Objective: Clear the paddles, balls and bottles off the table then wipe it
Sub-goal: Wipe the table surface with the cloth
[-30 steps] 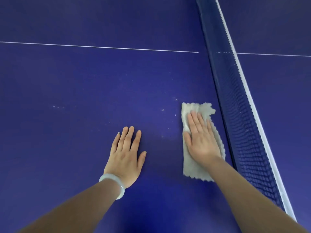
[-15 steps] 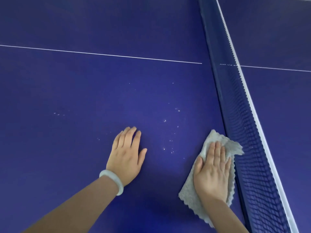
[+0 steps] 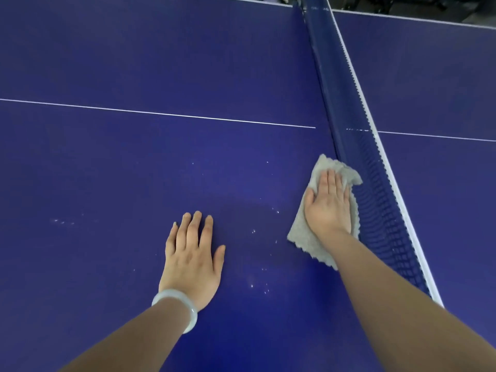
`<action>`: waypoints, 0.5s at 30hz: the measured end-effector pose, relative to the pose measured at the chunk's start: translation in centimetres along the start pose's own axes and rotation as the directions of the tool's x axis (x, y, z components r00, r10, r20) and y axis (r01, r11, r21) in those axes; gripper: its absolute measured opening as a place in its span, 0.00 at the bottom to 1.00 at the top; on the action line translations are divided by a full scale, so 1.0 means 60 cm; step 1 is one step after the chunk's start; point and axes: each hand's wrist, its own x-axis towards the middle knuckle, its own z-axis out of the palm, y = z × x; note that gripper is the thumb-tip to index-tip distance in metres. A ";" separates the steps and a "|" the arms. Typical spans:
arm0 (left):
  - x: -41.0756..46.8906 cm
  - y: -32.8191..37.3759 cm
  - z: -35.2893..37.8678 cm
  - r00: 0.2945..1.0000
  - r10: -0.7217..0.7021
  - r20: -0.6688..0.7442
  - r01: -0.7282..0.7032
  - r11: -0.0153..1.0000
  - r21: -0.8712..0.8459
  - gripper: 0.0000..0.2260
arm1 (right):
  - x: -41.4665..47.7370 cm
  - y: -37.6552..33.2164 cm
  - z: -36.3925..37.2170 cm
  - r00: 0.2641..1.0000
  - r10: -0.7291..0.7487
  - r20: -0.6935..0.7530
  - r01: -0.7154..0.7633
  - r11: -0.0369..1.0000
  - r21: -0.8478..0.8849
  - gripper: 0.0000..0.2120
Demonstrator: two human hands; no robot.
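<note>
A blue table-tennis table (image 3: 134, 170) fills the view. My right hand (image 3: 328, 205) presses flat on a grey cloth (image 3: 303, 234) that lies on the table right beside the net (image 3: 375, 189); the cloth's far edge is bunched against the net. My left hand (image 3: 192, 257) rests flat on the table with straight fingers, a pale bangle on its wrist, to the left of the cloth. Small white specks (image 3: 264, 287) dot the surface between my hands. No paddles, balls or bottles are in view.
The net with its white top band runs from the far middle to the near right. A white centre line (image 3: 161, 114) crosses the table. The table's far edge (image 3: 402, 18) shows at the top with dark things beyond it.
My right hand slid the cloth back toward me along the net, then pushed it away again. The view tilted up to show the table's far edge. My left hand stayed put.
</note>
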 end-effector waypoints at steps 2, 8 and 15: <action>-0.001 0.000 0.000 1.000 0.006 0.002 -0.006 1.000 0.003 0.28 | 0.067 -0.020 0.000 1.000 0.000 0.010 0.001 1.000 -0.010 0.31; -0.001 -0.001 -0.003 0.999 0.007 0.037 -0.007 1.000 0.009 0.27 | 0.078 -0.029 -0.004 0.860 -0.499 0.106 0.507 0.859 -0.067 0.28; 0.002 0.000 -0.009 0.999 0.004 0.040 -0.005 1.000 0.013 0.27 | 0.198 -0.026 -0.014 0.982 -0.185 0.031 0.187 0.980 -0.076 0.28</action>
